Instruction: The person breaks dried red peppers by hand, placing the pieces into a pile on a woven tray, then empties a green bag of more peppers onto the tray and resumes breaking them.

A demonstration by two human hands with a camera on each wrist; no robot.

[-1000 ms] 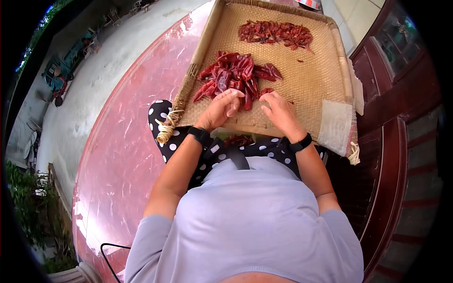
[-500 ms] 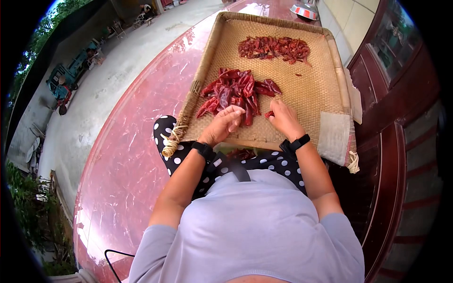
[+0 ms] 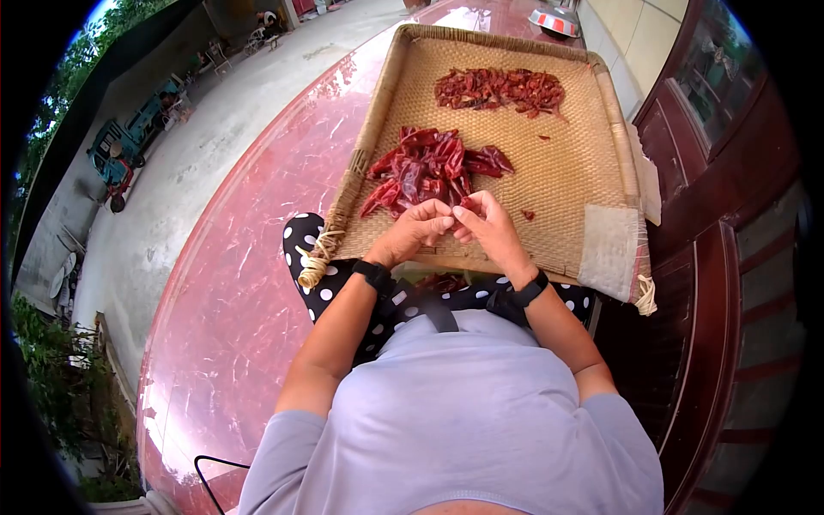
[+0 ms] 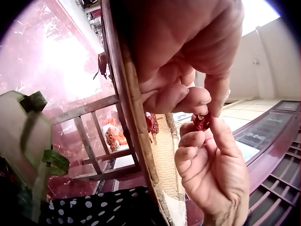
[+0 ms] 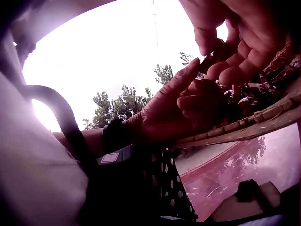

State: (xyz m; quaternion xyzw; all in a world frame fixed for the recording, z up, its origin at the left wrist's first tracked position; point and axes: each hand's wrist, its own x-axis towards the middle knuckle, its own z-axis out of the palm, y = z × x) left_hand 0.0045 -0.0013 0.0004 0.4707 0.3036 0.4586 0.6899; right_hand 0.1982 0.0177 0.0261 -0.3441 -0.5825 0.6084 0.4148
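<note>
Over the near edge of a woven tray, the left hand and right hand meet at their fingertips. In the left wrist view a small dark red dried chili sits between them: the right hand holds it with curled fingers, and thumb and finger of the left hand pinch its upper end. The right wrist view shows this chili dark and partly covered by fingers. Just beyond the hands lies a pile of whole dried chilies. A small red piece rests right of them.
Smaller chili pieces form a band at the tray's far end. The tray's near side is over dotted trousers. A red glossy surface stretches to the left, dark red doors stand right, and a red-and-white basin is beyond the tray.
The right hand has moved left from beside the pile and now meets the left hand. A small red piece shows on the tray where the right hand was near. The left hand has shifted slightly right.
</note>
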